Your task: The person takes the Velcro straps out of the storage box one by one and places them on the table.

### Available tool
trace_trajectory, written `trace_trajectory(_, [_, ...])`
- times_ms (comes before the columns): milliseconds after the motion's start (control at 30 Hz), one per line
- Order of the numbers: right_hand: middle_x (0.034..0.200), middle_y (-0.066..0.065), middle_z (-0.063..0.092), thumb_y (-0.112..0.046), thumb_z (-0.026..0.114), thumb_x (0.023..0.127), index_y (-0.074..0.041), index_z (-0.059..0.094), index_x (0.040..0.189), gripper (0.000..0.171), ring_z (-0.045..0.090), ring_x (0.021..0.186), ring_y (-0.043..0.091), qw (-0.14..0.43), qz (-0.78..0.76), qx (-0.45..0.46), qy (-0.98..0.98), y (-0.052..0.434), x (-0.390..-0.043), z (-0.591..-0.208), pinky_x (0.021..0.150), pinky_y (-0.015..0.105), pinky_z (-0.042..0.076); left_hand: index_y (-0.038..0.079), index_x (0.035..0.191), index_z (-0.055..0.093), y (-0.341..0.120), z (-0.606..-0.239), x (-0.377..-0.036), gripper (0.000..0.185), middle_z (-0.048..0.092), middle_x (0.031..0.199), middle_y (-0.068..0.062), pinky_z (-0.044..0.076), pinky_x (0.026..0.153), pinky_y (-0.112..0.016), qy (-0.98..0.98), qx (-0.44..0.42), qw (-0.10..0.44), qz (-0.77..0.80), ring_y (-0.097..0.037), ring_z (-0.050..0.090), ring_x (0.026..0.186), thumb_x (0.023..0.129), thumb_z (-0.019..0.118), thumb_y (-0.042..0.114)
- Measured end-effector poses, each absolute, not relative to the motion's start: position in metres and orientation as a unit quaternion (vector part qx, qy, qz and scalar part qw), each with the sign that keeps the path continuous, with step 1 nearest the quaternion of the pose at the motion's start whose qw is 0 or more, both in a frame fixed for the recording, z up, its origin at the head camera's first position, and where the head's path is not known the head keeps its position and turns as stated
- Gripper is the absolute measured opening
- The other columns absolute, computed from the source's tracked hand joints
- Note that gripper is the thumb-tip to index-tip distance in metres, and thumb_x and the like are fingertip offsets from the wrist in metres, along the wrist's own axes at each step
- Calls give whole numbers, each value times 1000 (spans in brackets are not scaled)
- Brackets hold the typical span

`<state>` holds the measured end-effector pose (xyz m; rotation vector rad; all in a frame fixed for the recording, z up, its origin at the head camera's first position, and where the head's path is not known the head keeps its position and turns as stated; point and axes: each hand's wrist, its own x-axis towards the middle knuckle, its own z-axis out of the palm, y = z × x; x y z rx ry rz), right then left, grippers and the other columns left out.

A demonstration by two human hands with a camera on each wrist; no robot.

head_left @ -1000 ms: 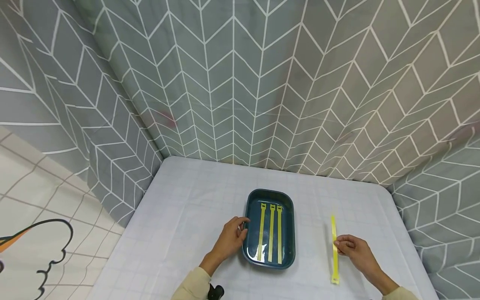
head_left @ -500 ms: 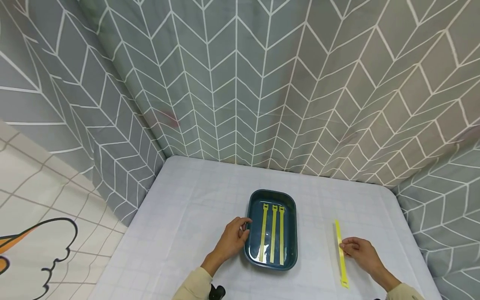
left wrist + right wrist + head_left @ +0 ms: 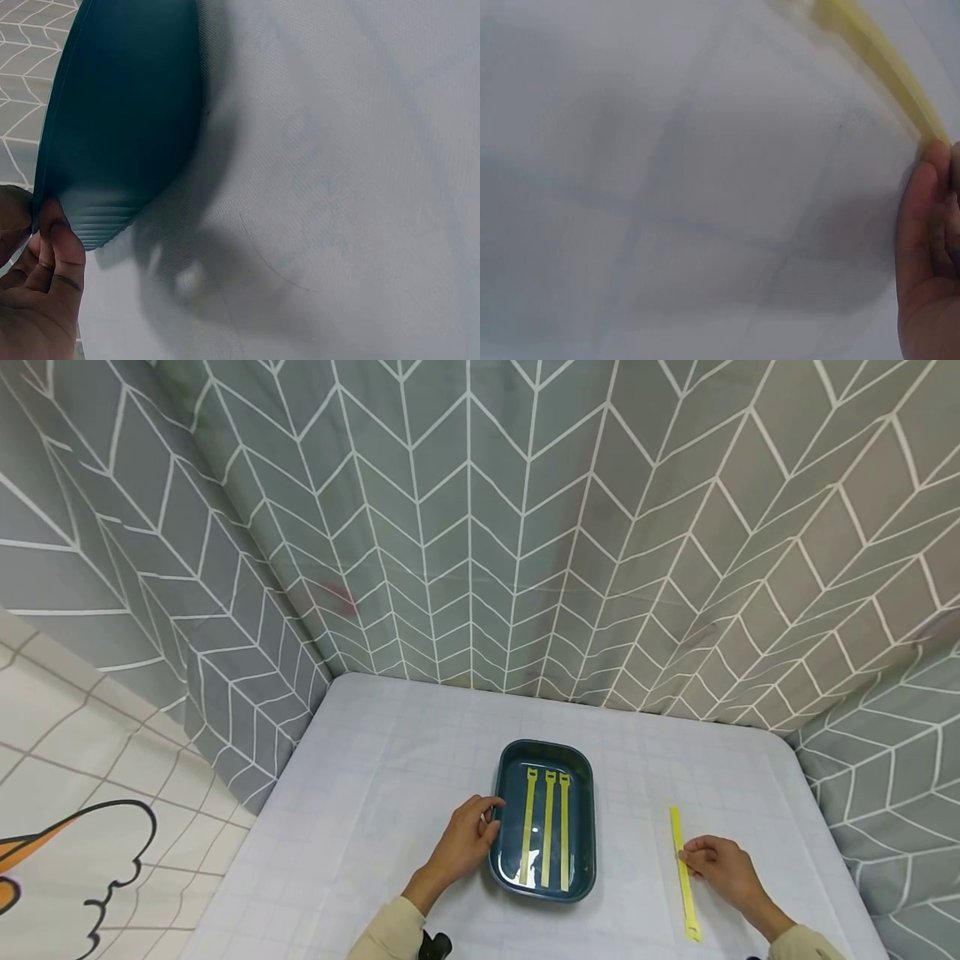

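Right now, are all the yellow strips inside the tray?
No, three yellow strips lie in the blue tray, but the right hand pinches a fourth strip outside it.

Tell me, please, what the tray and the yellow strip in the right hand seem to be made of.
Tray: probably hard plastic, glossy inside, since bright reflections show there; enamelled metal remains possible.
Yellow strip: likely flexible plastic or fabric, as it looks bent in the right wrist view; blur hides its finish.
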<state>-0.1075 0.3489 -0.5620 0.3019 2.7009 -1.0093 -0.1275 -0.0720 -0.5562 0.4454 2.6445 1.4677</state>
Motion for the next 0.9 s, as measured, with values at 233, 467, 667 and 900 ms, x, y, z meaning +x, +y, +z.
trace_trajectory(233, [70, 0, 69, -15, 71, 92, 4, 66, 92, 19, 64, 63, 11, 112, -306, 85, 942, 350, -108, -560, 57, 22, 48, 3, 125, 63, -72, -557, -127, 30, 51, 89, 0, 44, 63, -18, 867, 148, 40, 474, -1, 45, 71, 96, 62, 2])
trace_trajectory(467, [69, -2, 67, -14, 72, 89, 1, 65, 87, 16, 61, 63, 11, 102, -263, 78, 956, 350, -109, -558, 56, 24, 44, 3, 126, 63, -71, -556, -126, 30, 50, 89, 2, 43, 63, -17, 869, 145, 44, 471, -1, 45, 71, 96, 62, 3])
trace_trajectory(667, [66, -4, 62, -15, 72, 90, -2, 63, 84, 17, 55, 64, 12, 105, -240, 77, 962, 349, -110, -557, 56, 26, 41, 2, 126, 62, -71, -555, -126, 30, 50, 89, 1, 42, 63, -18, 868, 142, 46, 474, -1, 44, 71, 95, 62, 2])
trace_trajectory(900, [67, -4, 64, -19, 72, 90, -2, 64, 85, 19, 56, 65, 11, 108, -245, 78, 960, 348, -109, -556, 58, 27, 43, 3, 126, 61, -73, -557, -126, 29, 50, 91, -1, 43, 62, -18, 856, 143, 52, 494, -1, 46, 67, 97, 61, 3])
